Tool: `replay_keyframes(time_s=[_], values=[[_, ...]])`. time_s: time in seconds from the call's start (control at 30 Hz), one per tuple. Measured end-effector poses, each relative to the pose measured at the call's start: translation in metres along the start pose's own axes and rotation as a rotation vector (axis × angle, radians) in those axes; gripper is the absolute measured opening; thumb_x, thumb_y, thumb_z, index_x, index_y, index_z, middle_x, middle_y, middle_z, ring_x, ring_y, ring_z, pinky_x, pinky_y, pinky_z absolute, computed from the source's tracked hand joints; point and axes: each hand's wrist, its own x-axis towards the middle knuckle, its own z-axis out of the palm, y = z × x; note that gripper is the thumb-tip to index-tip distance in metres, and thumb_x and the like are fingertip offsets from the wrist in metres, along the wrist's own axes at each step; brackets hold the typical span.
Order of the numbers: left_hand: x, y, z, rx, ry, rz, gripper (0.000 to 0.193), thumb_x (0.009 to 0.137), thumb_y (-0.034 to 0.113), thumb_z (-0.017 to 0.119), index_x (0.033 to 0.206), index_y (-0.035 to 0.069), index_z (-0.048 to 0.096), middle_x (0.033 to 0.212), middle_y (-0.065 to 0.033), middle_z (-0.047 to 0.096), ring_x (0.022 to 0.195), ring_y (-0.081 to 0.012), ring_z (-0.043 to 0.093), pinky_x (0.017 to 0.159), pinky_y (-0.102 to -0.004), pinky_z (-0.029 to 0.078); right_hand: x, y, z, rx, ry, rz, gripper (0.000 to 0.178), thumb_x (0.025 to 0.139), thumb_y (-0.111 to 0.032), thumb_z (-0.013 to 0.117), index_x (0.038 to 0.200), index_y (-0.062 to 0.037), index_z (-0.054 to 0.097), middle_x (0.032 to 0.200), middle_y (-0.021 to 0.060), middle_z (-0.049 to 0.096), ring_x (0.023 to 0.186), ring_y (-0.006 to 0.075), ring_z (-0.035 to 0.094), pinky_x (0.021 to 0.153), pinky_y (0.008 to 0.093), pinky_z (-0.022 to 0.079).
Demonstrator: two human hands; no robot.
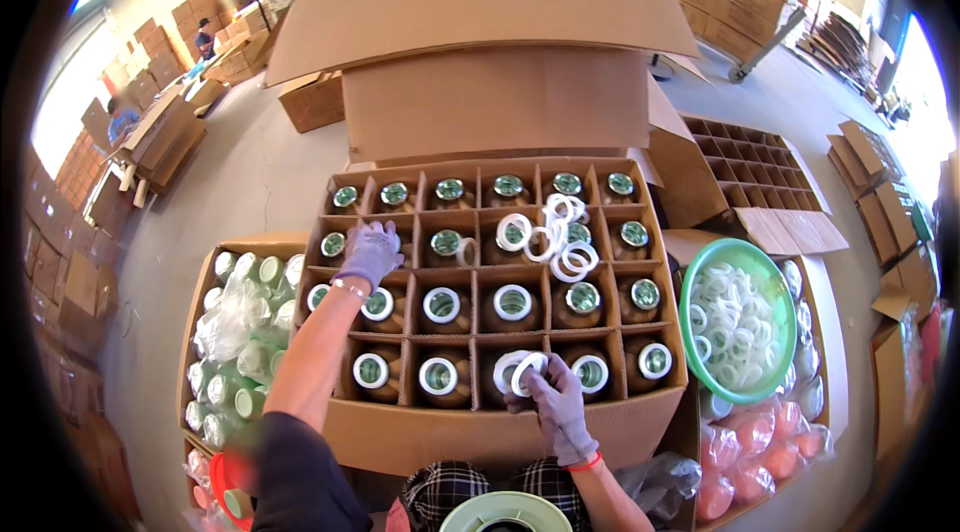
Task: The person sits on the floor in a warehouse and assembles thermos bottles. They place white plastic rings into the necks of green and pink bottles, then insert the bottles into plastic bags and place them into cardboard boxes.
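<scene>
A cardboard box (500,429) with a divider grid holds several glass bottles (450,190), one to a cell. White rings sit round the mouths of several bottles in the two near rows. My left hand (374,250), in a grey glove, reaches over a cell in the second row from the back. Its fingers curl down over the bottle top there, hiding it and whatever they grip. My right hand (560,406), also gloved, pinches white rings (521,372) over a near-row cell. A loose heap of white rings (541,244) lies across the bottles at right of centre.
At right, a green basket (686,317) full of white rings rests on a carton, above wrapped pink items (748,432). Another carton (200,277) of wrapped pale green cups stands at left. Tall box flaps (490,102) rise behind the grid. Two people work far left.
</scene>
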Motion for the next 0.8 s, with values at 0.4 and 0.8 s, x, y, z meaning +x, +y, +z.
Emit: replay_keyframes(time_s=[0.4, 0.8], values=[[-0.125, 0.116, -0.070, -1.780, -0.150, 0.181, 0.023, 0.094, 0.018, 0.066, 0.109, 0.000, 0.067, 0.082, -0.0025, 0.067, 0.066, -0.0086, 0.063, 0.060, -0.0240, 0.053, 0.011, -0.028, -0.003, -0.210, 0.034, -0.028, 0.025, 0.097, -0.015, 0.059, 0.116, 0.0010, 0.061, 0.088, 0.0055, 0.070, 0.056, 0.0094, 0.063, 0.044, 0.0213, 0.049], [-0.042, 0.150, -0.065, -2.132, -0.197, -0.003, 0.023, 0.096, 0.018, 0.064, 0.108, -0.001, 0.066, 0.078, 0.0031, 0.062, 0.057, -0.0051, 0.059, 0.053, -0.0189, 0.049, 0.099, -0.103, -0.158, -1.257, 0.544, -0.876, 0.024, 0.092, -0.003, 0.054, 0.115, -0.0013, 0.063, 0.093, 0.0176, 0.066, 0.087, 0.0295, 0.067, 0.080, 0.0393, 0.052]])
